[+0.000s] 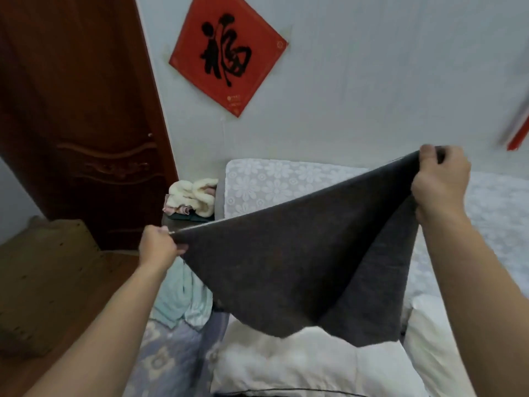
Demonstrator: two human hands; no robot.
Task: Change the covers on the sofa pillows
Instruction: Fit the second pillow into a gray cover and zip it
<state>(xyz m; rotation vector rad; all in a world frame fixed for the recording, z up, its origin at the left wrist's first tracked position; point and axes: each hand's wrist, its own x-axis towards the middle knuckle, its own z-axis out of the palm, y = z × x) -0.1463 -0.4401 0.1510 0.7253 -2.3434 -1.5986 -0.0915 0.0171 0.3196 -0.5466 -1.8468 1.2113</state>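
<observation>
Left hand (158, 245) grip pinching one corner of dark grey cover (289, 262); right hand (440, 184) grip curled round opposite corner, raised higher; cover stretched taut in air, lower edge hanging above bare white pillow (286, 365) on sofa (286, 181) front edge; red wall hanging (227, 54) behind.

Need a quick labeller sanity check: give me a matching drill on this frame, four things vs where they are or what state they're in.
Things:
1 dark grey cover
2 white pillow
3 red paper square
4 cream fluffy bundle

Places or states:
A on the wall
B held up, stretched between left hand and right hand
C beside the brown door
D lying bare below the cover

Pairs: 1-B, 2-D, 3-A, 4-C
</observation>
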